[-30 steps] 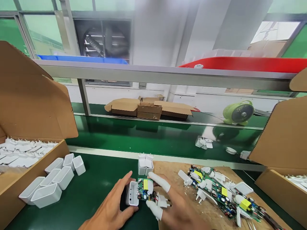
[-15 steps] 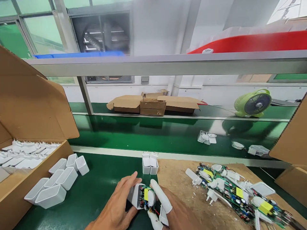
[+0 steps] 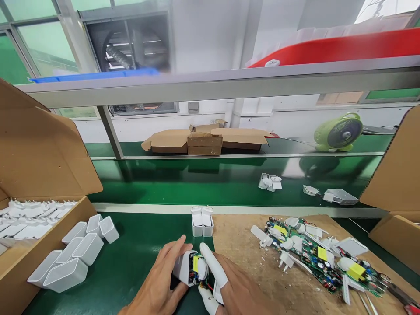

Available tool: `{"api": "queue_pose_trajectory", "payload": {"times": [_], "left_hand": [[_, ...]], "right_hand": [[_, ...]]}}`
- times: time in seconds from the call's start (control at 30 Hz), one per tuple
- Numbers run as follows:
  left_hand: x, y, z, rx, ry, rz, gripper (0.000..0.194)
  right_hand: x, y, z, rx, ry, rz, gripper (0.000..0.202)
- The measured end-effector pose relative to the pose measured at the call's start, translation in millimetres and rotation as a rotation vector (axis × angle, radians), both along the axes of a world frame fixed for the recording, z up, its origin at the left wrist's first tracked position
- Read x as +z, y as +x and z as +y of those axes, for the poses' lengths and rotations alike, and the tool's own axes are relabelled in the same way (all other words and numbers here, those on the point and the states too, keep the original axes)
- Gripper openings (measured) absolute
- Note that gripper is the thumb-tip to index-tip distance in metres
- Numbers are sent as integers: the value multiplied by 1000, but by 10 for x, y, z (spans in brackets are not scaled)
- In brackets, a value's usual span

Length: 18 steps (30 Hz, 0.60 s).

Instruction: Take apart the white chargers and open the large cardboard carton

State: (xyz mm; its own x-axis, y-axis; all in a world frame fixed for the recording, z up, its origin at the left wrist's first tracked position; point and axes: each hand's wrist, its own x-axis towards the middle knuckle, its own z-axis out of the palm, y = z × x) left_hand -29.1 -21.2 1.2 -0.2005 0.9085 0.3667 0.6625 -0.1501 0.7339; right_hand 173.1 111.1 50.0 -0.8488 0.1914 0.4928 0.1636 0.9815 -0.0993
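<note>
Head camera view: far left of the grip, a brown corrugated cardboard box [image 3: 19, 280] holds rows of glossy white plastic parts [image 3: 33, 225]. Between it and the hands, smooth white cups [image 3: 65, 275], hollow with rounded corners, lie clustered on the shiny dark-green bench top [image 3: 131, 236]. Next comes the left hand [image 3: 160, 275], bare and reaching up from below, its fingers along the far side of a boxy white housing [image 3: 183, 267] and its thumb at the near side, parted by the housing's width and holding it. At the housing's right end sits a green circuit board [image 3: 196, 264] with a yellow block and a round white pad. The right hand [image 3: 236, 284] comes in from the lower right, its white-sheathed thumb and forefinger parted around the board and holding it. Just beyond the grip stand two upright white cases [image 3: 202, 221]. Right of the grip, a scuffed tan wooden sheet [image 3: 236, 232] sprinkled with crumbs bears a jumbled heap of boards and white plastic pieces [image 3: 315, 253]; past it is another cardboard box [image 3: 393, 232].
</note>
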Motion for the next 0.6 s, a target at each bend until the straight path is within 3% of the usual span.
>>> {"api": "queue_pose_trajectory", "payload": {"times": [0.3, 0.43, 0.6], "left_hand": [[76, 4, -16, -14, -2, -23, 90], [123, 22, -28, 8, -20, -38, 84], [131, 42, -23, 42, -19, -49, 81]], "right_hand": [[329, 89, -106, -8, -102, -13, 66], [257, 67, -84, -21, -120, -62, 69], [109, 90, -5, 32, -94, -77, 47]]}}
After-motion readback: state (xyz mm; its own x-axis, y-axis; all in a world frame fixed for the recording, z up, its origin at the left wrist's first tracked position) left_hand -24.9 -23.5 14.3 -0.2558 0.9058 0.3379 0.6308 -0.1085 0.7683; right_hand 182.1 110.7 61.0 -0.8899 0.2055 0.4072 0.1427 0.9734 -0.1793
